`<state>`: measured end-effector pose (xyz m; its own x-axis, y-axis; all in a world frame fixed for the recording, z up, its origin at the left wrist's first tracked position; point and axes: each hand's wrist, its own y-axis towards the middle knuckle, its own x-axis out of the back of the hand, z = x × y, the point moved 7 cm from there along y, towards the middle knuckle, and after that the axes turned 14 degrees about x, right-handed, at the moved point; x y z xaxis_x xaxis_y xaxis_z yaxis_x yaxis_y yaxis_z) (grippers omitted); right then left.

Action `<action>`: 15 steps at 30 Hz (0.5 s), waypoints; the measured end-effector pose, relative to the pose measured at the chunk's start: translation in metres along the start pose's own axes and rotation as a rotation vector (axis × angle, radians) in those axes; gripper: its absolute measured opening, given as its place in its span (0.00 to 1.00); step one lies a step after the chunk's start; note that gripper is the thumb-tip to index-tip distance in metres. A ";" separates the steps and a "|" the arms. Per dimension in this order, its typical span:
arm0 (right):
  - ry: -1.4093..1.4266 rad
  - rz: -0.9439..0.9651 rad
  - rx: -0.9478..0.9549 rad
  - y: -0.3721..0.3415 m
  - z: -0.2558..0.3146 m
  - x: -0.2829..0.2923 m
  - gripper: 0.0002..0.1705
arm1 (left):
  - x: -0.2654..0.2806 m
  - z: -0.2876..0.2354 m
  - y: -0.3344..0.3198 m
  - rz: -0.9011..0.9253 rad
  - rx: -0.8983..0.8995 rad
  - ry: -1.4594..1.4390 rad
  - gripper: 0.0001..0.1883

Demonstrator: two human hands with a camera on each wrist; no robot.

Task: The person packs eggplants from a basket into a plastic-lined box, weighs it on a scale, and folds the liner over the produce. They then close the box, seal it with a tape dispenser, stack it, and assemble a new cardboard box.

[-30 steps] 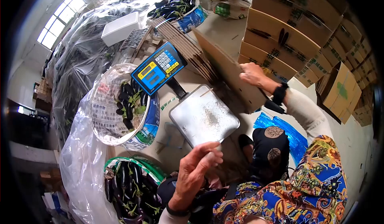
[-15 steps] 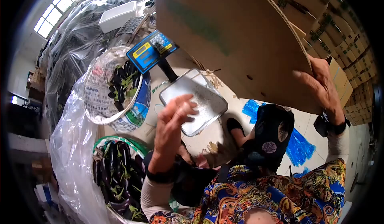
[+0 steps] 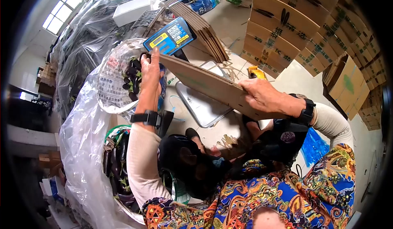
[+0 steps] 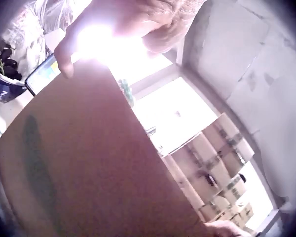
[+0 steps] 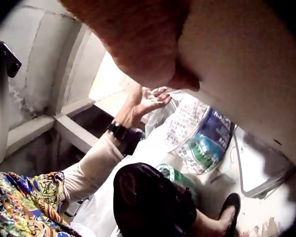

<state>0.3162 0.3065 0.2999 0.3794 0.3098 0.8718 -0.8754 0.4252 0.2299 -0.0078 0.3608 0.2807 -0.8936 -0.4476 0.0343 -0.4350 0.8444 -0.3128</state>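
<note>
Cardboard sheet point(image 3: 215, 85), flat, brown, green smudge on face: one, held aloft and slanting across mid-scene, over silver metal weighing platform point(image 3: 200, 108) and partly hiding it. Right hand point(image 3: 268, 98): fingers curled over top edge toward right end, gripping sheet. Left hand point(image 3: 150, 71): up at sheet's left end, fingers mostly straight, loosely spread; one digit in front of corner in left wrist view, rest lost in glare, cannot tell how firm the contact.

Writing: Chinese print on white sacking liner of round bin point(image 3: 111, 93) at left, one line apparently "适用作物", smaller lines too blurred. "N-P" on dark blue panel point(image 5: 219, 119) of same bin, right wrist view. Dark Chinese characters on brown cardboard cartons point(image 3: 270, 37) at right, cannot read safely. Blue-and-yellow scale head point(image 3: 170, 37), just beyond left hand: white number keys, labels too small.

Counts: one scale. Eggplant containers, three: sacking-lined bin at left, green-rimmed basket point(image 3: 116, 133) near left, blue printed container point(image 3: 204, 4) far; glossy dark purple eggplants point(image 3: 118, 163) overlapping, cannot count. White foam box point(image 3: 132, 10), far left: one. Black wrist straps point(image 3: 308, 111): two. Bundle of folded brown cardboard point(image 3: 200, 28) beyond scale: one, layers uncounted. Bright blue plastic sheeting point(image 3: 314, 147), right floor.
</note>
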 end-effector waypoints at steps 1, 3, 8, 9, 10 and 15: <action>-0.011 0.117 -0.037 0.007 0.004 -0.002 0.16 | -0.001 0.005 0.010 -0.044 -0.003 0.060 0.51; 0.130 0.024 -0.031 0.017 0.009 -0.005 0.22 | -0.004 0.009 0.017 0.009 -0.051 0.078 0.65; 0.633 0.059 -0.264 0.014 -0.014 -0.003 0.34 | -0.008 0.012 0.023 0.105 -0.149 0.054 0.62; 0.614 0.170 -0.326 0.012 -0.024 -0.004 0.36 | -0.007 0.013 0.024 0.136 -0.154 0.040 0.61; 0.630 0.185 -0.343 0.014 -0.024 0.001 0.36 | -0.007 0.014 0.025 0.163 -0.158 0.027 0.60; 0.221 0.084 -0.211 0.024 -0.052 0.023 0.29 | 0.010 0.018 0.014 0.195 -0.164 -0.150 0.34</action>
<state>0.3196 0.3683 0.3027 0.3842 0.5191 0.7635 -0.8339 0.5501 0.0456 -0.0211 0.3633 0.2596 -0.9410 -0.3005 -0.1556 -0.2797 0.9495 -0.1420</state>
